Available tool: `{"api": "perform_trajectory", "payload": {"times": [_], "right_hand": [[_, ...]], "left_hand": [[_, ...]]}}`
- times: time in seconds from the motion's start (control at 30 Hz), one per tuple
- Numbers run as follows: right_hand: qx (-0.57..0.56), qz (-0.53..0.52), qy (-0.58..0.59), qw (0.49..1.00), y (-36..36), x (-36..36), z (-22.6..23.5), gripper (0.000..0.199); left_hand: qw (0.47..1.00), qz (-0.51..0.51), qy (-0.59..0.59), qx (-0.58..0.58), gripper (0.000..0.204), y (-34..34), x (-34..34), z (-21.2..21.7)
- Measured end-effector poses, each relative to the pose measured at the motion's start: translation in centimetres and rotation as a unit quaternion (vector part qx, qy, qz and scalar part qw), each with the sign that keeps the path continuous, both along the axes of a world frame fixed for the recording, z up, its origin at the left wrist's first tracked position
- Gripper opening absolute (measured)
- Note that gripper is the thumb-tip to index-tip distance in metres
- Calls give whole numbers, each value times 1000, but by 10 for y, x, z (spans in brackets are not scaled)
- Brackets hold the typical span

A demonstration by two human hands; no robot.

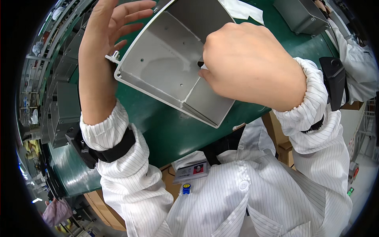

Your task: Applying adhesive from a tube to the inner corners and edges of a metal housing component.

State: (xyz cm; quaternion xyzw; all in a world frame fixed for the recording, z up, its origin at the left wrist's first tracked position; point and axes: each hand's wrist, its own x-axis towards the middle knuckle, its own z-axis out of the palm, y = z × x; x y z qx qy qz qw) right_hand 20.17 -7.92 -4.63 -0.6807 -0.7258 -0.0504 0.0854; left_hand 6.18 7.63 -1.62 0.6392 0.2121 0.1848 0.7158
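Observation:
A grey metal box point(158, 59) with an open top lies tilted on the green table, its pale inside walls facing me. My right hand point(246, 59) is over the box's right part, fingers curled in and closed. By its thumb and finger a small bit of black and white shows; the rest is hidden by the hand. My left hand point(114, 23) is beside the box's left rim, fingers stretched out and apart, with nothing seen in them. Whether its fingertips touch the box's outer side I cannot tell. A metal stud point(115, 55) stands on a corner tab near that wrist.
Behind the box lies a white cloth or sheet point(246, 11) on the green table point(173, 134). Another grey box point(300, 15) sits at the far right, near a co-worker's pale sleeve point(353, 59). Several grey boxes point(67, 106) line the left side.

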Motion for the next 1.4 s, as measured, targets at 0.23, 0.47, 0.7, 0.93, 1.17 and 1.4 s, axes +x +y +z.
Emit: {"api": "perform_trajectory", "payload": {"times": [0.23, 0.47, 0.7, 0.93, 1.17, 1.4], "right_hand": [[-2, 36, -27, 999, 2, 7, -2, 25], [-43, 25, 11, 999, 4, 9, 3, 27], [-41, -4, 14, 999, 0, 13, -1, 30], [12, 33, 22, 999, -7, 17, -9, 28], [23, 1, 73, 997, -15, 16, -13, 26], [38, -34, 101, 994, -27, 2, -23, 27]], "left_hand": [[953, 191, -75, 224, 75, -5, -32, -48], [931, 225, -89, 271, 77, -14, -29, -50], [911, 230, -68, 336, 78, -30, -31, -55], [888, 200, -60, 409, 84, -36, -27, -49], [823, 229, -5, 519, 94, -50, -26, -44], [805, 420, 9, 418, 108, -88, -19, -67]]}}
